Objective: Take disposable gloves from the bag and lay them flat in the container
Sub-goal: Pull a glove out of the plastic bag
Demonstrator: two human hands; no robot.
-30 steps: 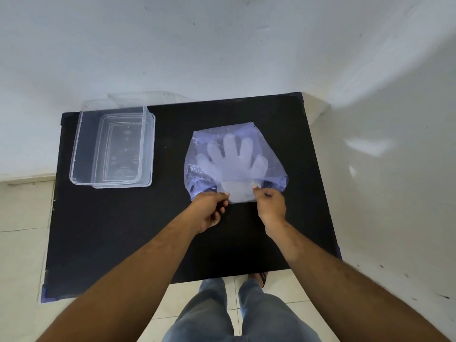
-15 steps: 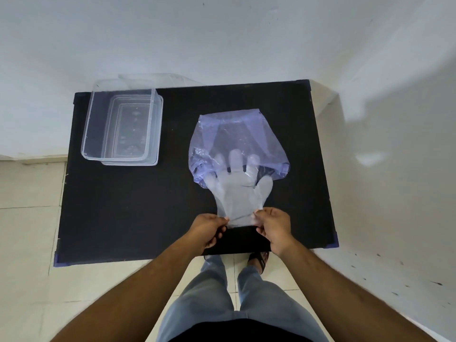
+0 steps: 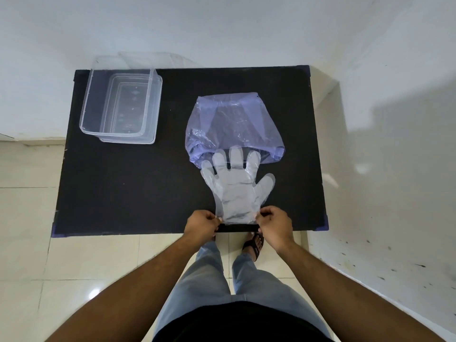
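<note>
A thin clear disposable glove (image 3: 235, 191) lies flat on the black table (image 3: 138, 188), its cuff at the near edge and its fingertips just at the mouth of the pale blue plastic bag (image 3: 232, 127). My left hand (image 3: 201, 224) pinches the cuff's left corner and my right hand (image 3: 274, 224) pinches its right corner. The glove looks like more than one layer stacked. A clear rectangular plastic container (image 3: 121, 107) stands at the table's far left, with nothing visible inside.
A white wall runs behind the table and along its right side. Pale floor tiles lie to the left and in front. My legs and a sandalled foot (image 3: 254, 244) stand just below the table's near edge.
Both hands have drawn the glove toward me, out of the bag. It went from fully inside the bag to almost wholly on the table. The bag stayed in place.
</note>
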